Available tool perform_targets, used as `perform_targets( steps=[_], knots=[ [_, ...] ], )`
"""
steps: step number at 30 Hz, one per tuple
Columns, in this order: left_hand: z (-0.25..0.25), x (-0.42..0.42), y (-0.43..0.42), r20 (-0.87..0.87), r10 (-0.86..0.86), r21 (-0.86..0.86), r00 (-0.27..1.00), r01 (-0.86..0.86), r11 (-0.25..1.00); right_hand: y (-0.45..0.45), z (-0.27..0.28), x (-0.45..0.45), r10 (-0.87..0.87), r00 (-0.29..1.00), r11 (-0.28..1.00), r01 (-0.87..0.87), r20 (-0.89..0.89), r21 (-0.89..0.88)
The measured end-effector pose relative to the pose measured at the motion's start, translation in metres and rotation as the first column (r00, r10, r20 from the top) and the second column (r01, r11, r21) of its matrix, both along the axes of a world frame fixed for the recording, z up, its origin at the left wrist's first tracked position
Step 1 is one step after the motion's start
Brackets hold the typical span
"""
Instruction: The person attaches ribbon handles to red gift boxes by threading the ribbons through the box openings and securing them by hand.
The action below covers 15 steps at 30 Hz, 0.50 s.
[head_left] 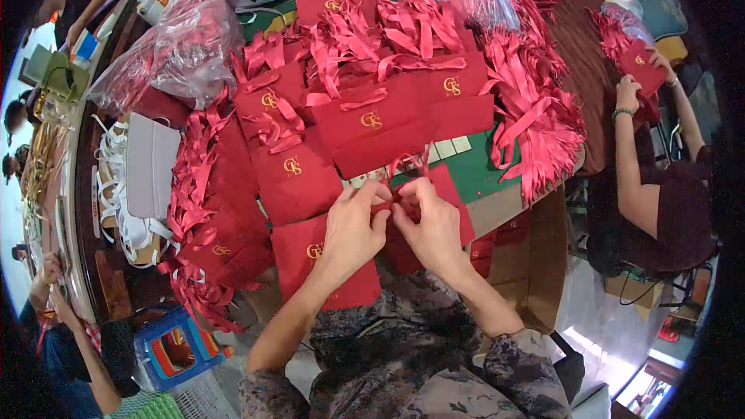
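My left hand [357, 221] and my right hand [428, 221] meet in front of me, fingertips pinched on a red ribbon [410, 160] that loops up above them. Beneath them is a red paper bag [450, 186], largely covered by the right hand. Under my left wrist lies a second red bag [310, 252] with a gold logo. Just beyond my hands, finished-looking red bags [372, 120] with gold lettering stand in rows, pink-red ribbons [334, 54] spilling over their tops. The exact spot where my fingers hold the ribbon is partly hidden.
Ribboned bundles hang at the table's right edge [535, 124] and left [194, 178]. Plastic-wrapped bundles [194, 39] lie at the back left. A cardboard box [539, 256] stands below right. A person at right holds a red bag [642, 70]; a blue stool [174, 349] sits lower left.
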<state>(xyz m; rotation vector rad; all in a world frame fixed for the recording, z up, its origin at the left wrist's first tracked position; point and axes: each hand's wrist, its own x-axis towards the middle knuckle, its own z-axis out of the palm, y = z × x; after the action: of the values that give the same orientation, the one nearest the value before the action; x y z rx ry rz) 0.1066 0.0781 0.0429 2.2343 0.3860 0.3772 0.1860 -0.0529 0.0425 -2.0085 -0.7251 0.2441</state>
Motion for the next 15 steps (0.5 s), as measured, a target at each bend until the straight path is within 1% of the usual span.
perform_targets(
  steps=[1,2,4,5,7,9,10,11,12,13,14,15],
  knots=[
    [-0.001,0.000,0.000,0.001,0.002,0.001,1.000,-0.002,1.000,-0.001,-0.009,0.000,0.016,0.999,0.999,-0.017,0.035,0.038],
    [-0.003,0.001,-0.001,-0.014,-0.003,0.009,1.000,0.003,1.000,-0.001,-0.012,0.001,0.016,0.999,0.999,-0.018,0.037,0.038],
    [-0.005,0.002,-0.002,-0.026,-0.011,0.015,1.000,0.011,1.000,-0.002,-0.014,0.005,0.075,0.987,0.997,-0.075,0.142,0.000],
    [-0.005,0.002,0.000,-0.015,-0.010,0.017,1.000,0.010,1.000,-0.003,-0.012,0.008,0.075,0.987,0.997,-0.076,0.144,-0.001],
    [-0.003,0.004,0.002,-0.002,-0.008,0.019,1.000,0.008,1.000,-0.007,-0.005,0.014,0.132,0.988,0.991,-0.132,0.078,0.006],
    [0.002,0.006,0.003,-0.008,0.011,-0.088,1.000,-0.011,0.996,-0.011,0.009,0.024,0.137,0.989,0.991,-0.137,0.059,0.006],
    [0.004,0.007,0.003,-0.005,0.011,-0.088,1.000,-0.012,0.996,-0.012,0.015,0.030,0.140,0.989,0.990,-0.140,0.039,0.006],
    [0.005,0.007,0.002,0.006,0.009,-0.065,1.000,-0.009,0.998,-0.012,0.019,0.036,0.132,0.982,0.991,-0.136,0.136,0.018],
    [0.006,0.008,0.002,0.017,0.006,-0.042,1.000,-0.006,0.999,-0.012,0.020,0.044,0.132,0.981,0.991,-0.135,0.139,0.017],
    [0.008,0.009,0.001,0.020,0.006,-0.042,1.000,-0.005,0.999,-0.013,0.021,0.052,0.220,0.958,0.974,-0.206,0.184,-0.092],
    [0.009,0.010,0.001,0.055,-0.035,0.008,0.998,0.035,0.999,-0.012,0.021,0.060,0.309,0.926,0.942,-0.268,0.216,-0.202],
    [0.010,0.011,0.000,0.087,-0.078,0.059,0.993,0.073,0.996,-0.010,0.017,0.068,0.370,0.903,0.923,-0.330,0.219,-0.197]
  ],
)
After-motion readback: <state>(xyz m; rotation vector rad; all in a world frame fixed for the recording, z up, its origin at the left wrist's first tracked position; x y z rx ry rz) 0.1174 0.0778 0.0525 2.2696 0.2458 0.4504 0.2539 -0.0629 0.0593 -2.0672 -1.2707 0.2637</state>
